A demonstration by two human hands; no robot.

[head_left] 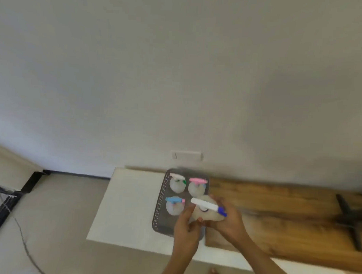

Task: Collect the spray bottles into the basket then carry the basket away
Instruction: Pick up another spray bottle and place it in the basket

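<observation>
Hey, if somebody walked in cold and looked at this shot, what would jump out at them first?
Probably the two hands low in the middle, left hand and right hand, gripping a spray bottle with a white and blue head over the near right corner of the grey basket. Three more bottles already stand inside it, their green, pink and light blue tops bright against the white table.

Surface: a white rectangular table point(128, 206) is standing against the wall.
On it, left: a grey perforated plastic basket point(160, 208) is sitting.
On it, right: a brown wooden board point(275, 218) is lying beside the basket.
</observation>
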